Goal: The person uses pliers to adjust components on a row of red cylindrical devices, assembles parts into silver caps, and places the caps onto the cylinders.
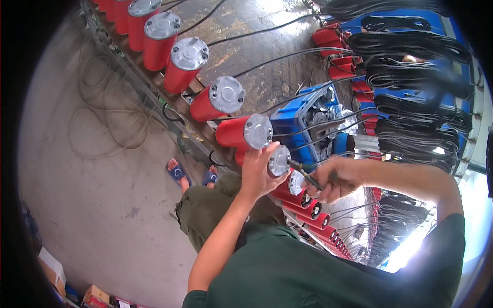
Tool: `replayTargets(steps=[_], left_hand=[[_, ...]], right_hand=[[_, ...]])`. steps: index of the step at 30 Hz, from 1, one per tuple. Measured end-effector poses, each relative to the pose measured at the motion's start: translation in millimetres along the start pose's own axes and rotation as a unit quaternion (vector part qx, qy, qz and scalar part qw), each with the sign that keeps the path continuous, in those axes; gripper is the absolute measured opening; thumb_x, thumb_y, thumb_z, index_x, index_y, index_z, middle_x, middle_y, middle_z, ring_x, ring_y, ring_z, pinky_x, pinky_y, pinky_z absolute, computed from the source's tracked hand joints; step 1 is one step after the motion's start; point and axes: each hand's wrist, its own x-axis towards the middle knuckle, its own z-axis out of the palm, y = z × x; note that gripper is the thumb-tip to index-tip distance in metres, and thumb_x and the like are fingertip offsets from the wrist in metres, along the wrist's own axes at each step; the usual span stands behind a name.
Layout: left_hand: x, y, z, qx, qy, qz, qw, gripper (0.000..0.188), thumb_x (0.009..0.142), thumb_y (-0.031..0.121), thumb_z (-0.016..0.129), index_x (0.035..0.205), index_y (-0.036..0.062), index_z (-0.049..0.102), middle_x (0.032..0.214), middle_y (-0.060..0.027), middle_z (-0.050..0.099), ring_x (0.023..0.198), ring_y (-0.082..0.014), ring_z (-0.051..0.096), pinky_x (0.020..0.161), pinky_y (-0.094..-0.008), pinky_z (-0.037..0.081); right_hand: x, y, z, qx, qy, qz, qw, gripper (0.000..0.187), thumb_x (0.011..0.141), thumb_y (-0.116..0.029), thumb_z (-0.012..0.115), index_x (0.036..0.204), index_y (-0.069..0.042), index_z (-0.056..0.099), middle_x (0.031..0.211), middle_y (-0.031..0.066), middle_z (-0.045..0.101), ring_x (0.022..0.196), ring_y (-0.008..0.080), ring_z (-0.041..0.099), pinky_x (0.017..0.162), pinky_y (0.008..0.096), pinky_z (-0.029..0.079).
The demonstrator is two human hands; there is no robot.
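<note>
- L forearm (223,238): bare, up from lower edge, slanting a bit to R; wrist (248,198) approx. straight.
- L hand (257,172): back mostly twd cam, fingers (268,149) reaching up & over, thumb (281,177) spread out to R, i.e. wide C-shaped grip.
- R arm: elbow (454,189) bent sharply at far R; R forearm (405,176) bare, runs approx. horiz. to L.
- R hand (333,179): near L hand, to its R, w/ gap btwn; R fingers (313,191) curled in grip; dark patch on it, grime or shadow unclear.

Two hands (255,173) (335,180) — one tool (304,174) — one bin (286,124)
</note>
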Motion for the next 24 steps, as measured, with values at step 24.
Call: replayTargets(steps=[24], left_hand=[[2.1,2.3,-0.6,-0.012,0.003,-0.002,1.000,0.087,0.068,0.024,0.102,0.144,0.0115,0.061,0.140,-0.0148,0.067,0.130,-0.0398,0.063,0.110,-0.0497,0.050]], right_hand=[[2.8,18.0,4.4,-0.343,0.195,-0.101,0.913,0.037,0.091,-0.013,0.077,0.122,-0.003,0.059,0.107,0.0121,0.065,0.074,0.0157,0.059,0.057,0.0275,0.048]])
